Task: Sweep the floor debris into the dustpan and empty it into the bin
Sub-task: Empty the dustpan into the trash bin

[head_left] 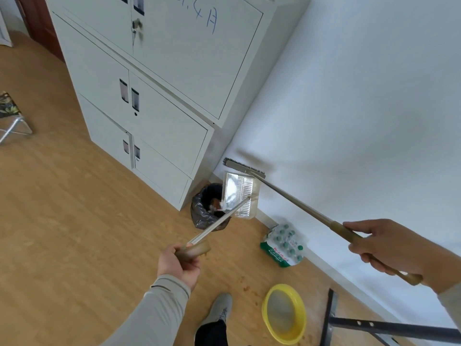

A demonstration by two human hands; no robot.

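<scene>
Writing: blue marker characters on the grey metal cabinet (159,78), top edge, partly cut off; red print on the pack of green-capped bottles (283,244), too small to read.
Left hand (178,264): fist wrapped round the looped grip of the long-handled dustpan (239,194), which is tipped over the black-lined bin (208,208); white debris (220,206) at its lip.
Right hand (389,247): fingers curled round the broom (245,168) handle, head raised against the wall.
Yellow basin (284,314) on the wooden floor (74,221).

left hand (180,263): fist closed, arm extended forward | right hand (381,247): fingers wrapped closed, arm raised
</scene>
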